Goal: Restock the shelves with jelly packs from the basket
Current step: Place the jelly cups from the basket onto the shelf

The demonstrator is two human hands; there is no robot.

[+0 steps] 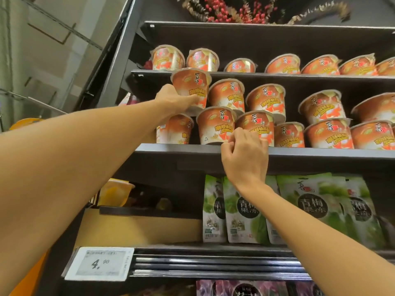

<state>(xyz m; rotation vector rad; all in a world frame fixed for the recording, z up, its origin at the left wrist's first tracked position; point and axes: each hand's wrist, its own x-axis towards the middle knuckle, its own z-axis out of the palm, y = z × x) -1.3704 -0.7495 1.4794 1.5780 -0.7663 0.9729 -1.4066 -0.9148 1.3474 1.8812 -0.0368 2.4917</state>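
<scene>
Orange jelly cups fill the middle shelf (320, 153) in two stacked layers. My left hand (175, 99) grips one orange jelly cup (191, 86) at the top left of the stack, above a lower cup (175, 129). My right hand (243, 154) is at the shelf's front edge with fingers curled, fingertips touching the base of a front-row cup (255, 124); whether it holds that cup I cannot tell. Next to it stands another front cup (214, 124). The basket is out of view.
An upper shelf (277, 74) carries more orange cups. Green jelly pouches (307, 206) stand on the shelf below, beside a cardboard box (136, 227). A price tag reading 4.90 (99, 263) hangs at the lower left. Dried red berries (224, 9) sit on top.
</scene>
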